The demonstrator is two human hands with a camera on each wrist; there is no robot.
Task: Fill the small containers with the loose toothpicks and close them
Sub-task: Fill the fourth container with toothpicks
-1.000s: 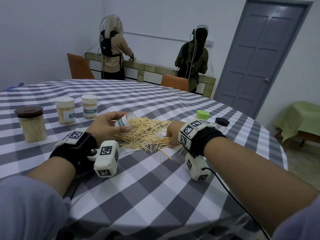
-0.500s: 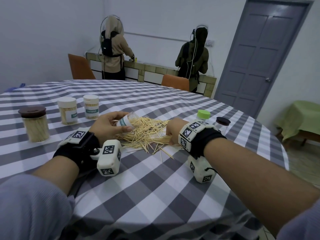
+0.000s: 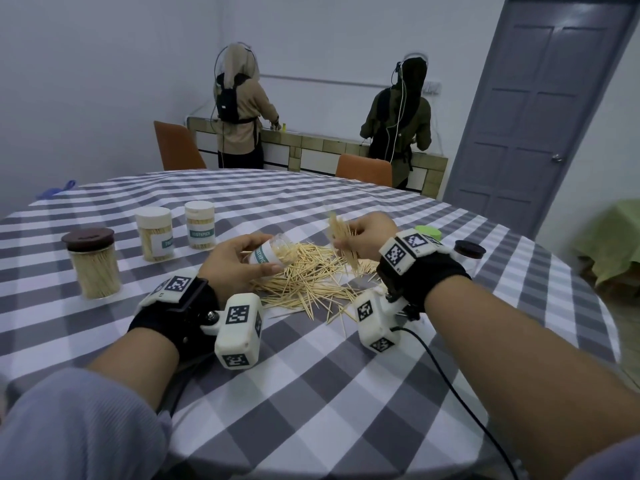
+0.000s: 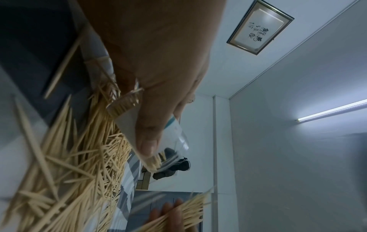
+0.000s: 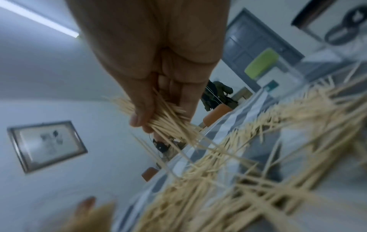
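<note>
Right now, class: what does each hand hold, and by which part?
Left hand grips the tilted open container around its labelled body. Right hand pinches a toothpick bundle near its middle.

Round table under a grey-and-white checked cloth (image 3: 311,393). On it: a loose toothpick heap (image 3: 311,278) mid-table, a brown-lidded jar (image 3: 93,261) and two white-capped containers (image 3: 155,233) left, a green lid (image 3: 428,232) and dark-lidded jar (image 3: 470,250) right.
</note>
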